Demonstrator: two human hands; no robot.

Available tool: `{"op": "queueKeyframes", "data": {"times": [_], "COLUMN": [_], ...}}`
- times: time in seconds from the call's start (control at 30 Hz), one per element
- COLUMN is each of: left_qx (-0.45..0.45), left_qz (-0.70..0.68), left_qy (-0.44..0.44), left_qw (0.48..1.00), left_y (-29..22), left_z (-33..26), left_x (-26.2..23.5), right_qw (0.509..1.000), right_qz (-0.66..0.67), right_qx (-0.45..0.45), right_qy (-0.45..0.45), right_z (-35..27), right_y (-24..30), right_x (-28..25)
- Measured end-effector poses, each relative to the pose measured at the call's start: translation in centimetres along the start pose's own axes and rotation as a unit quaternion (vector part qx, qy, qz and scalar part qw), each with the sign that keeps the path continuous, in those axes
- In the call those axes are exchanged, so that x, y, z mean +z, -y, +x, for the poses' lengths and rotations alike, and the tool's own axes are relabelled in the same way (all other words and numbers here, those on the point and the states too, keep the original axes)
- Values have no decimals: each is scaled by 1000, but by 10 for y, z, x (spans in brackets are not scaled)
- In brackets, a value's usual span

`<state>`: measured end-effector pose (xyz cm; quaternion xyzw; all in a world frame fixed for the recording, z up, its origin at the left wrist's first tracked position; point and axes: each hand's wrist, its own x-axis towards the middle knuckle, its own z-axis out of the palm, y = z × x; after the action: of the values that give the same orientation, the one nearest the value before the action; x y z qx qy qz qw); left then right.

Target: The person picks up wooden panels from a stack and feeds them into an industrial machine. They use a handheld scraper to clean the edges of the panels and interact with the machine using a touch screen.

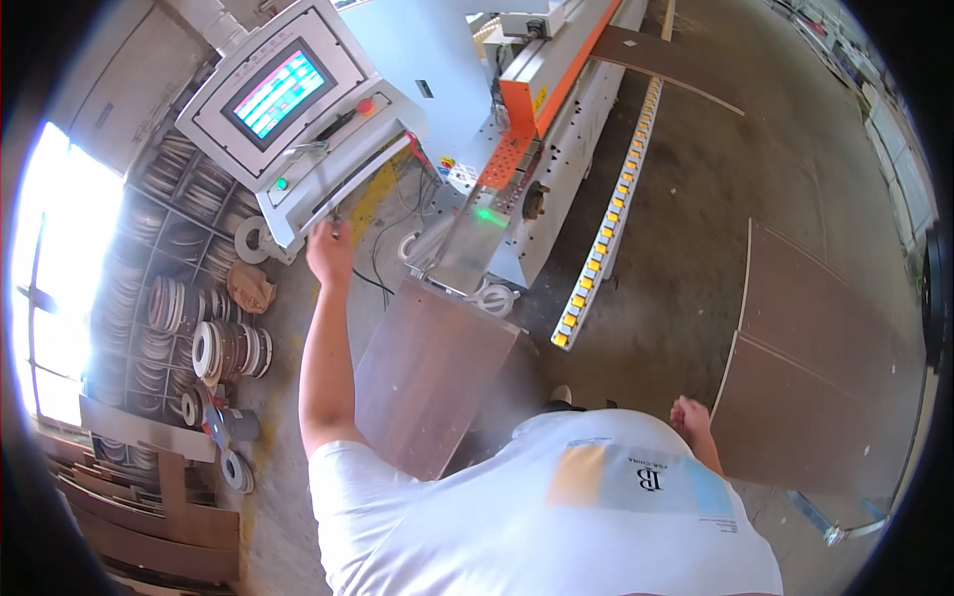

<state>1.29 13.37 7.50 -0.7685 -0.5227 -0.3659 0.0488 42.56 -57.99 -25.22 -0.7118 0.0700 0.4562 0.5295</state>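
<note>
My left arm stretches forward, and my left hand [330, 255] is beside the lower corner of a grey control panel [221, 164]. Its fingers are curled closed; a small dark spot shows at them, but what they hold, if anything, I cannot make out. The panel carries a lit touchscreen [279, 94], a red knob [366, 105] and a green button [282, 184]. My right hand [690, 416] hangs low by my side, loosely closed with nothing visible in it. Below my left hand and to its right lies a brown wood-grain panel [434, 372] at the machine's near end.
A long machine with an orange guard [510, 139] runs away from me. Beside it extends a rail with yellow rollers [599, 248]. Brown boards [825, 377] stand at right, another board [661, 65] lies far off. Racks of edging rolls [224, 350] line the left.
</note>
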Motion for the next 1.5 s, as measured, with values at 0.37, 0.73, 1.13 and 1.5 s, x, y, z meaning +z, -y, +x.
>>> {"op": "queueKeyframes", "data": {"times": [0.37, 0.73, 1.13, 1.5], "left_qx": [-286, -201, -49, 18], "left_qz": [-98, -558, 89, 84], "left_qy": [-220, 431, 450, 348], "left_qw": [927, 680, 887, 933], "left_y": [79, -261, -314, -384], "left_z": [29, -221, -308, -392], "left_x": [90, 167, 176, 178], "right_qw": [858, 903, 965, 966], "right_qz": [-495, -424, 83, 72], "right_qx": [-131, -46, 159, 154], "right_qy": [-34, -55, -191, -197], "right_z": [-111, -136, -178, -165], "right_y": [-83, -142, -192, -242], "right_x": [-80, -101, -207, -307]}}
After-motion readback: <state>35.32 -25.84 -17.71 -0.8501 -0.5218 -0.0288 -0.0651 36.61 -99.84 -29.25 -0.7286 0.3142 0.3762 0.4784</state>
